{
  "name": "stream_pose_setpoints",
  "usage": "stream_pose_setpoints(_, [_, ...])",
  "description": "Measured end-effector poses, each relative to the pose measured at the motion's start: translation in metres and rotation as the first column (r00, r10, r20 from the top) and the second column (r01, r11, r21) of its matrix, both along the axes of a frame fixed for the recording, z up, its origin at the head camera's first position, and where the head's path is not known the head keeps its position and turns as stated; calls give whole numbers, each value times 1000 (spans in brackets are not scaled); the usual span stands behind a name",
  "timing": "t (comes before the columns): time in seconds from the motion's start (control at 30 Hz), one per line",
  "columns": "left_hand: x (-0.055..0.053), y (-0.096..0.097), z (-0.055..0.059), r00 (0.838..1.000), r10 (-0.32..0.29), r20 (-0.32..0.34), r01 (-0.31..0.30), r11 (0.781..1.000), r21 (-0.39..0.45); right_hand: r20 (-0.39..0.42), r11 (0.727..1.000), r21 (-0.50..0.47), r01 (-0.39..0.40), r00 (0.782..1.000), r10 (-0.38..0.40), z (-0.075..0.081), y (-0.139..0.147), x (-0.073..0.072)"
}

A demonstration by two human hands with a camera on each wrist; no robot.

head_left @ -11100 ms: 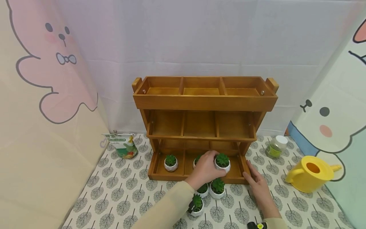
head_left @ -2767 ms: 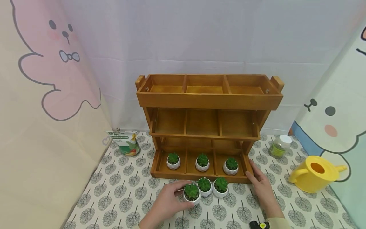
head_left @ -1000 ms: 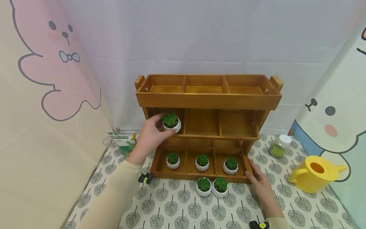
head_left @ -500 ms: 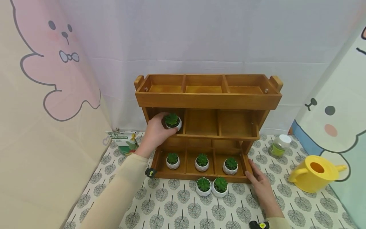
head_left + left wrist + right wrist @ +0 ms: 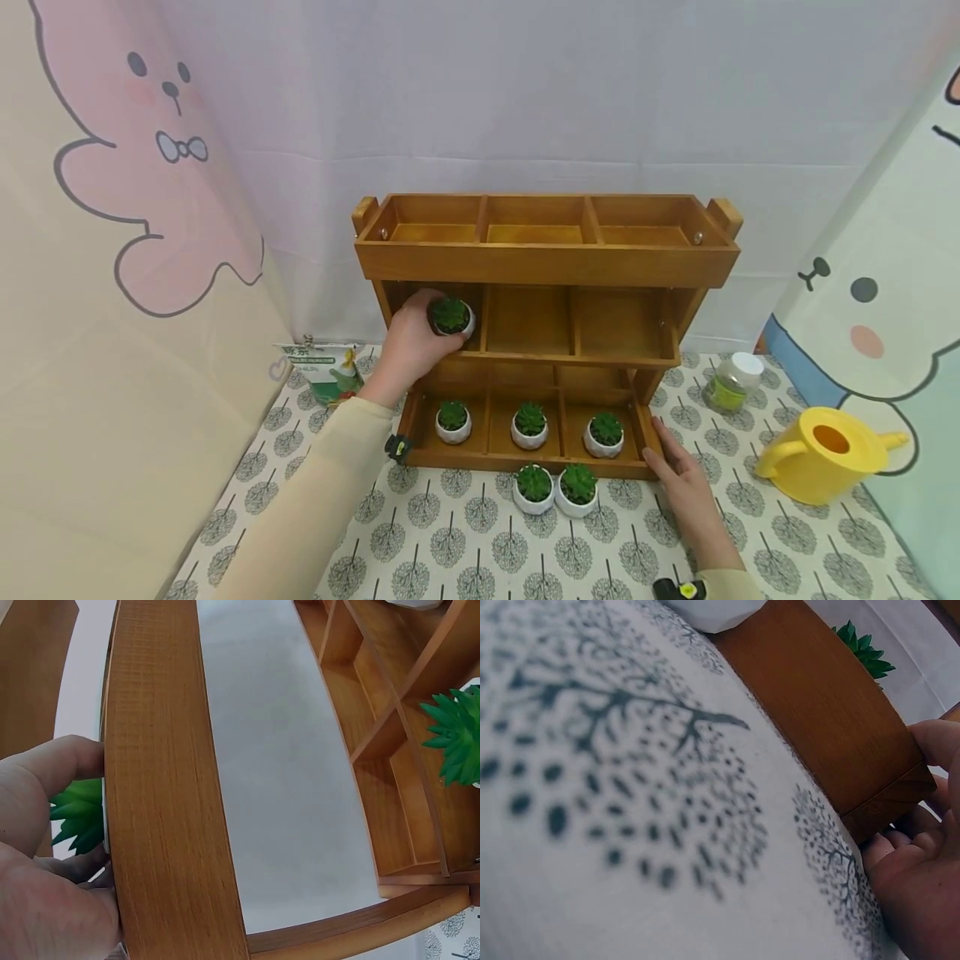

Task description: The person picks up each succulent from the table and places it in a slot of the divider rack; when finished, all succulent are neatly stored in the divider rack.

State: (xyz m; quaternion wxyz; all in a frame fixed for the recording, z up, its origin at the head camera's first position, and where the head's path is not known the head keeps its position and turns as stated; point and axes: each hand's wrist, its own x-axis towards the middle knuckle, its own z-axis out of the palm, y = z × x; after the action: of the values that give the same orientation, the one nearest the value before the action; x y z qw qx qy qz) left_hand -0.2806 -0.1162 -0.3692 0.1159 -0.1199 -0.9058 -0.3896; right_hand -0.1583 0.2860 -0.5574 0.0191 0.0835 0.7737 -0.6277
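My left hand (image 5: pixel 414 337) grips a small succulent in a white pot (image 5: pixel 452 317) inside the left compartment of the middle tier of a wooden plant shelf (image 5: pixel 546 262). In the left wrist view, the fingers and thumb of the left hand (image 5: pixel 52 847) reach behind a wooden board, which hides most of the pot; green leaves (image 5: pixel 78 814) show between them. My right hand (image 5: pixel 686 487) holds the right front corner of the shelf's bottom tier. The right wrist view has the right hand (image 5: pixel 922 862) around that corner.
Potted succulents stand in the bottom tier's left (image 5: pixel 453 423), middle (image 5: pixel 529 427) and right (image 5: pixel 603 435) compartments. Two more, one pot (image 5: pixel 534 490) beside another (image 5: pixel 577 492), sit before the shelf. A yellow watering can (image 5: pixel 817 457) and jar (image 5: pixel 732 383) are right; a packet (image 5: pixel 324 375) is left.
My left hand took a succulent from the tablecloth, raised it to the middle tier's left compartment and moved it slightly deeper. Earlier, another succulent was placed at bottom right. The right hand stays put.
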Motion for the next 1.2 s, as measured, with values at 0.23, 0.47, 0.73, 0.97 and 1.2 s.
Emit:
stream_pose_setpoints(0.23, [2,0,1,1000,-13,-4,13,1000,-3,8,1000,8,-1,1000,1,-1,0,0])
stream_pose_setpoints(0.47, [6,0,2,1000,-26,-9,26,1000,-13,34,1000,24,8,999,-9,-2,0,-1])
stream_pose_setpoints(0.73, [8,-2,3,999,-36,-1,36,999,-19,35,1000,21,11,999,-11,-4,0,-2])
stream_pose_setpoints(0.97, [13,-3,4,999,-47,-17,47,999,-5,33,1000,10,4,999,-4,-3,0,-1])
stream_pose_setpoints(1.2, [29,-7,4,996,-53,-68,59,994,92,30,1000,3,4,1000,-5,-3,1,-2])
